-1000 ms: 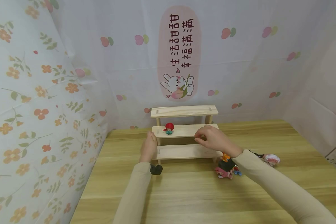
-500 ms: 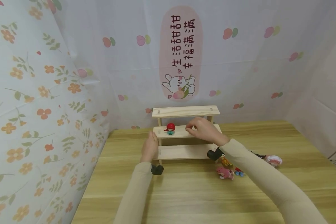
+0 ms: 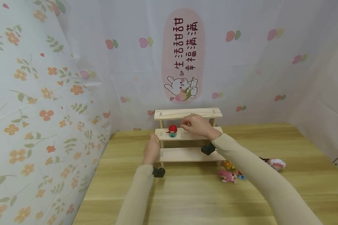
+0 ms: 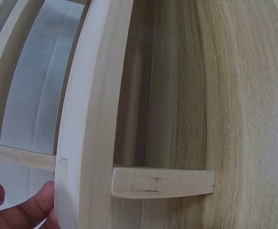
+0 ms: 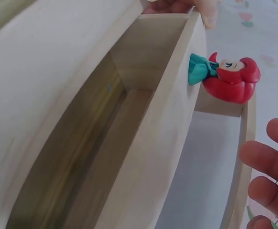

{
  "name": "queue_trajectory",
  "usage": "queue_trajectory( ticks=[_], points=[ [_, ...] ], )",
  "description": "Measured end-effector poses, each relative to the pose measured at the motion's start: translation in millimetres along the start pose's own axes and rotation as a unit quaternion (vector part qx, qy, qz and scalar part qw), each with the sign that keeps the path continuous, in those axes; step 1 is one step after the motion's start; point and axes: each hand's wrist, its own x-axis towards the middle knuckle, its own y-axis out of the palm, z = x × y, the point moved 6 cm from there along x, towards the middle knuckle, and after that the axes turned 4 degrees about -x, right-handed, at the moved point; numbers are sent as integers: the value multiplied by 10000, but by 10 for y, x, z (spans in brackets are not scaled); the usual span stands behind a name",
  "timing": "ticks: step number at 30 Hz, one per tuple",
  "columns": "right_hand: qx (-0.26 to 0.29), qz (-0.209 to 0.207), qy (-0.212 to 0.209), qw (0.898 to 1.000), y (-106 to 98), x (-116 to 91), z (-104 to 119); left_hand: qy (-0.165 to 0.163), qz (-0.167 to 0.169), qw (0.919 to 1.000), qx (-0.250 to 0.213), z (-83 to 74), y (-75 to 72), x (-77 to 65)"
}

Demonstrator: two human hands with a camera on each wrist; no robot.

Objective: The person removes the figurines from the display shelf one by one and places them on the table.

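A three-tier wooden display stand (image 3: 191,154) stands on the table near the back wall. On its middle tier, toward the left, a small red-haired figurine (image 3: 172,130) with a teal lower part stands upright. My left hand (image 3: 151,150) grips the left end of the stand; in the right wrist view its fingers (image 5: 205,10) lie around the end of the middle board. Just right of the figurine, my right hand (image 3: 197,125) hovers over the middle tier. Its fingers (image 5: 267,160) are loosely bent, apart from the figurine, and nothing shows between them.
On the table by the stand's right front corner lie a pink figurine (image 3: 227,176), a yellow-orange one (image 3: 229,165) and a blue-and-red one (image 3: 241,176). A white-and-pink figurine (image 3: 276,164) lies farther right, partly behind the right sleeve. A printed cloth wall (image 3: 129,78) rises behind.
My right hand has moved left along the middle tier toward the figurine. The left hand keeps its place on the stand, and the figurine stays put. The head view has shifted slightly.
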Motion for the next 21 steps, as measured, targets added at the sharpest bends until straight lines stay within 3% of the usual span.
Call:
queue_trajectory(
  ticks=[12, 21],
  points=[
    [143, 525, 209, 9983, 175, 254, 110, 47, 2, 10000, -76, 29, 12, 8],
    [18, 797, 36, 9968, 278, 320, 176, 110, -145, 9998, 30, 21, -17, 15]
  ],
)
